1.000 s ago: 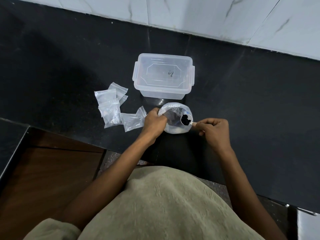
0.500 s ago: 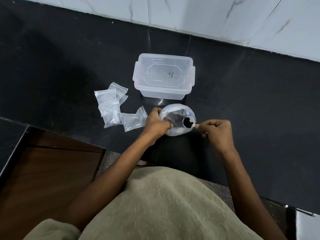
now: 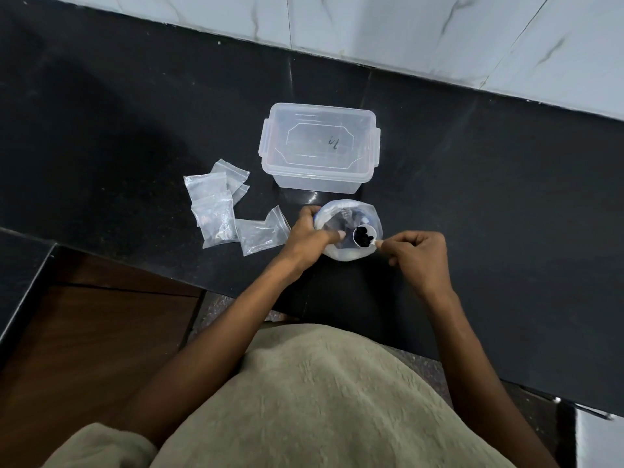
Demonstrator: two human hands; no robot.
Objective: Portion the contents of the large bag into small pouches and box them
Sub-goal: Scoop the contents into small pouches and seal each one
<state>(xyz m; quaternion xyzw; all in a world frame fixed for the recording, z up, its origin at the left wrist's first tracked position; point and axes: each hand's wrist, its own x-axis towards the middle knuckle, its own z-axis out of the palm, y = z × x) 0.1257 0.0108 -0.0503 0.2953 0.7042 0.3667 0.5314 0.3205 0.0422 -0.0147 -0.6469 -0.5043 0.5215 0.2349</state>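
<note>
Near the middle of the frame, the large bag is standing open on the black counter, its rim rolled down into a white ring. The left hand is gripping the bag's left rim, with fingers curled over the edge and a fingertip reaching into the opening. The right hand is pinching the handle of a small white scoop, which is sitting over the bag's mouth and carrying a heap of dark pieces. Just above the bag in the frame, a clear plastic box with side latches is resting on the counter; what lies inside it is hard to tell. To the left of the bag, several small clear pouches are lying flat and overlapping, the nearest one just beside the left hand. A pale marbled wall is running across the top of the frame.
</note>
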